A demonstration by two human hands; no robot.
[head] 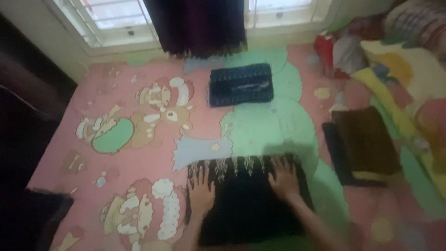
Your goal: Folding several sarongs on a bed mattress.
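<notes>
At the lower centre of the frame both hands lie flat, fingers spread and gripping nothing, on a black cloth [246, 204] with a gold-patterned edge: left hand [201, 189] on its left part, right hand [283, 179] upper right. A folded dark blue cloth [240, 84] lies upper centre on the pink cartoon sheet [139, 153]

I see both hands palm-down, fingers spread and pointing away from the body. Left hand [200, 188] flat, wrist straight, forearm coming up from the bottom edge. Right hand [283, 176] flat too, slightly further forward, forearm angling in from lower right. Hands well apart, neither gripping. Slight motion blur.
</notes>
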